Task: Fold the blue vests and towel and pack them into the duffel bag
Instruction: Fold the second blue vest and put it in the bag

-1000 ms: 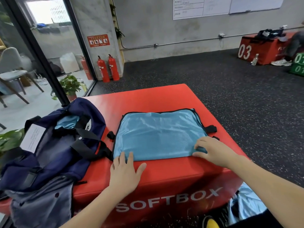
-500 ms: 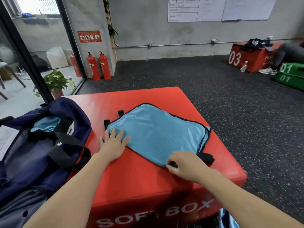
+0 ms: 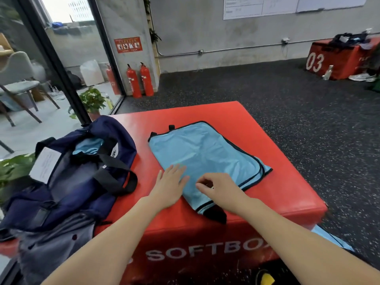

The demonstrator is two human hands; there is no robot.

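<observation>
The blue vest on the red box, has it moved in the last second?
Yes. The blue vest has turned on the red soft box: its long edge lay square to the box's front edge, and now runs diagonally, one corner toward the front.

Folded blue vest (image 3: 203, 157) lies on red soft box (image 3: 267, 130); left hand (image 3: 171, 185) flat on it, right hand (image 3: 221, 187) pinching it. Duffel bag (image 3: 67, 182) left of vest.

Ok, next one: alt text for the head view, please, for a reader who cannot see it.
Two bare hands work a folded blue vest on a red soft box: the left hand presses flat on its near edge, the right hand pinches the fabric. An open navy duffel bag sits to the left, blue fabric already inside.
</observation>
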